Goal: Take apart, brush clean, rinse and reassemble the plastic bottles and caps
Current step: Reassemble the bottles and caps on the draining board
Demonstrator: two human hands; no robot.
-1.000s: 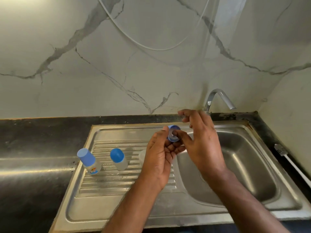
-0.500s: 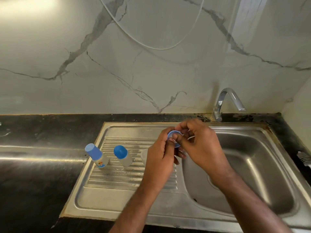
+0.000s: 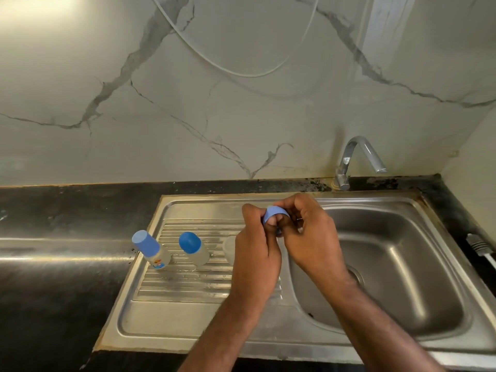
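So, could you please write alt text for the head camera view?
Two hands, left hand and right hand, hold a blue cap above a steel sink. Two blue-capped bottles stand on the ribbed drainboard; the tap is behind.

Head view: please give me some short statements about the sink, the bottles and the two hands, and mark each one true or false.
1. Both hands hold one blue cap above the sink. True: the left hand and the right hand both have their fingers on it.
2. Two blue-capped bottles stand on the ribbed drainboard. True: one bottle with a printed label and one plain bottle.
3. Water runs from the tap. False: no stream is visible.
4. The basin lies to the left of the drainboard. False: it lies to the right.
5. Both bottles lie on their sides. False: both stand upright.
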